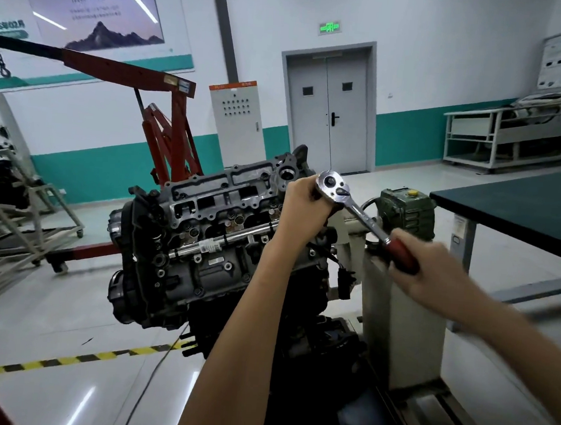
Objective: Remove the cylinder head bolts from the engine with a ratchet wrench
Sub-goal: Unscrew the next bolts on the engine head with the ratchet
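Workshop walls in white and teal, grey double doors and a glossy floor lie behind an engine (210, 240) mounted tilted on a stand. The left hand (306, 210) has its fingers (320, 195) curled shut just under the chrome head of the ratchet wrench (355, 211), steadying it over the engine's far right end. The right hand (434, 273), blurred with motion, has its fingers wrapped tight round the wrench's red handle (402, 255). The wrench's long axis runs from its head, at the left fingers, down and rightward to the handle at the right fingers; the drive points down toward the cylinder head, though the socket and bolt sit hidden behind the left hand. This looks like the loosening stroke on one head bolt. Next comes swinging the handle while keeping the head pressed square on the bolt. Out beyond the right fingers stands a dark-topped bench (521, 212); far past the left fingers, a red engine hoist (165, 128).
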`<state>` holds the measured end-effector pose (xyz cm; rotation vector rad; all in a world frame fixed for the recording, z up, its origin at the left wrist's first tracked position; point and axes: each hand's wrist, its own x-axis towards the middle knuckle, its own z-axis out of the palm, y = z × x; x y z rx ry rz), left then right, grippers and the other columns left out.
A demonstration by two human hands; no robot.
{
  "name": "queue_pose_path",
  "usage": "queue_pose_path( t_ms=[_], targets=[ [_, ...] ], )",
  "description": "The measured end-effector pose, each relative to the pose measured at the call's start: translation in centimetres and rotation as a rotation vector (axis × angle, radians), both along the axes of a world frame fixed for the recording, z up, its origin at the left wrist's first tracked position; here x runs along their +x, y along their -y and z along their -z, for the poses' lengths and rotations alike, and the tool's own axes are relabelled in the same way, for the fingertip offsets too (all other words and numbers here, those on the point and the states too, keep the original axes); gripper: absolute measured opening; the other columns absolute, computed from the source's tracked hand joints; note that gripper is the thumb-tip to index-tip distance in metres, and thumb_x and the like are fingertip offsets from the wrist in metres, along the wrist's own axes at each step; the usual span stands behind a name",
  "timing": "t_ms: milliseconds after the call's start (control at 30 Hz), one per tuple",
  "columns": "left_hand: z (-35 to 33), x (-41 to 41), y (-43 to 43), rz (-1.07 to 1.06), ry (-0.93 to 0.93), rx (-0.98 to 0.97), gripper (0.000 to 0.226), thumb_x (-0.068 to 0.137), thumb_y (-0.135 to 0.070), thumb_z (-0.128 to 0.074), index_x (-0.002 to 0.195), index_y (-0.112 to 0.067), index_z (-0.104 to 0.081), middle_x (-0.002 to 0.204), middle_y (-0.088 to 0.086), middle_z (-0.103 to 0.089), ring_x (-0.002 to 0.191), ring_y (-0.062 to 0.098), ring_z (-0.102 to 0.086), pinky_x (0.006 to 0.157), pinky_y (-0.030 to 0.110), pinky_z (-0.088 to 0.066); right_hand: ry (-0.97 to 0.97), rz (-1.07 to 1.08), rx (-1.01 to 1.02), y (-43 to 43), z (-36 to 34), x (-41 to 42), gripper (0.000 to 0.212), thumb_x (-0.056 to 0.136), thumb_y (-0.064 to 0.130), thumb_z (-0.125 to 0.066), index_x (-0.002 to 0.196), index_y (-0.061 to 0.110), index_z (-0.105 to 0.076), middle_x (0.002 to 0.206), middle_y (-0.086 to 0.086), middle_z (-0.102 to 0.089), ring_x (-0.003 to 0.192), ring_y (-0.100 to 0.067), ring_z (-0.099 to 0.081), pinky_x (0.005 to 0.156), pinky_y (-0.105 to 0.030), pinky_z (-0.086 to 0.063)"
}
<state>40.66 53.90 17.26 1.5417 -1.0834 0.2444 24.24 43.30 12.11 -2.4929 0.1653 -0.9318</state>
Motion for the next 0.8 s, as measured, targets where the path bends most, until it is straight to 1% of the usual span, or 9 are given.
queue_pose_path(
  t_ms=[133,200,300,367,433,500,567,700,800],
  targets=[
    [0.2,0.0,0.2,-0.051,0.047,-0.056,0.022,0.084,0.004,-0.06,0.066,0.016,-0.055,0.057,0.022,-0.049,0.058,0.014,-0.036,0.055,0.028,-0.03,0.231,-0.01,0.568,-9.4,4.3,2.5,0.027,0.074,0.001,-0.065,0.077,0.024,-0.05,0.054,0.006,-0.046,0.04,-0.001,-0.046,0.039,-0.006,-0.033],
    [0.1,0.1,0.2,-0.041,0.052,-0.063,0.022,0.084,0.003,-0.061,0.067,0.016,-0.055,0.058,0.02,-0.048,0.061,0.015,-0.036,0.057,0.029,-0.03,0.306,-0.083,0.747,-12.9,4.1,4.3,0.027,0.075,0.001,-0.061,0.077,0.023,-0.047,0.052,0.006,-0.044,0.038,-0.002,-0.045,0.038,-0.012,-0.038],
    [0.2,0.4,0.3,-0.02,0.051,-0.029,0.026,0.084,0.002,-0.061,0.065,0.017,-0.051,0.059,0.011,-0.042,0.061,0.016,-0.033,0.057,0.029,-0.029,0.229,-0.099,0.663,-11.5,3.8,3.9,0.026,0.076,0.002,-0.06,0.083,0.023,-0.047,0.057,0.0,-0.05,0.043,-0.003,-0.046,0.044,-0.015,-0.042],
    [-0.1,0.3,0.2,-0.011,0.07,-0.005,0.026,0.084,0.0,-0.062,0.064,0.016,-0.053,0.058,0.012,-0.045,0.058,0.016,-0.035,0.055,0.028,-0.03,0.054,-0.121,0.446,-6.8,3.2,1.6,0.028,0.077,0.001,-0.063,0.087,0.023,-0.049,0.061,-0.005,-0.054,0.046,-0.003,-0.048,0.044,-0.015,-0.04],
    [-0.5,0.1,0.1,0.002,0.089,0.044,0.028,0.083,-0.002,-0.063,0.063,0.015,-0.052,0.058,0.012,-0.047,0.057,0.015,-0.035,0.052,0.027,-0.029,-0.116,-0.108,0.179,-1.8,1.1,-0.3,0.032,0.077,-0.002,-0.065,0.101,0.015,-0.053,0.062,0.001,-0.051,0.049,0.003,-0.053,0.046,-0.01,-0.04],
    [-0.6,0.0,0.2,0.007,0.074,0.075,0.023,0.081,0.001,-0.06,0.066,0.017,-0.052,0.058,0.011,-0.046,0.055,0.014,-0.033,0.05,0.027,-0.027,-0.136,-0.028,-0.063,1.3,-1.5,-0.9,0.033,0.074,-0.007,-0.066,0.1,0.011,-0.055,0.06,0.01,-0.049,0.054,0.005,-0.054,0.049,-0.005,-0.037],
    [-0.5,0.0,0.3,0.0,0.055,0.053,0.019,0.079,0.005,-0.057,0.065,0.017,-0.051,0.057,0.01,-0.044,0.053,0.014,-0.03,0.048,0.026,-0.026,-0.083,0.006,-0.129,2.0,-2.4,-0.7,0.035,0.073,-0.007,-0.067,0.09,0.019,-0.052,0.057,0.012,-0.047,0.05,-0.001,-0.052,0.048,-0.006,-0.035],
    [0.3,0.0,0.7,-0.016,0.076,-0.031,0.026,0.082,0.004,-0.06,0.057,0.008,-0.049,0.054,0.009,-0.043,0.054,0.014,-0.031,0.05,0.028,-0.026,0.075,0.033,0.253,-3.6,2.3,0.2,0.027,0.076,0.0,-0.067,0.092,0.016,-0.052,0.055,0.007,-0.045,0.042,-0.003,-0.045,0.044,-0.008,-0.035],
    [0.5,0.2,0.9,-0.034,0.099,-0.072,0.032,0.083,0.006,-0.06,0.054,0.006,-0.046,0.053,0.008,-0.04,0.055,0.014,-0.029,0.052,0.029,-0.025,0.267,0.006,0.623,-10.5,4.3,2.9,0.026,0.074,0.002,-0.064,0.076,0.021,-0.047,0.047,0.009,-0.048,0.039,-0.002,-0.044,0.037,-0.009,-0.031]
  ],
)
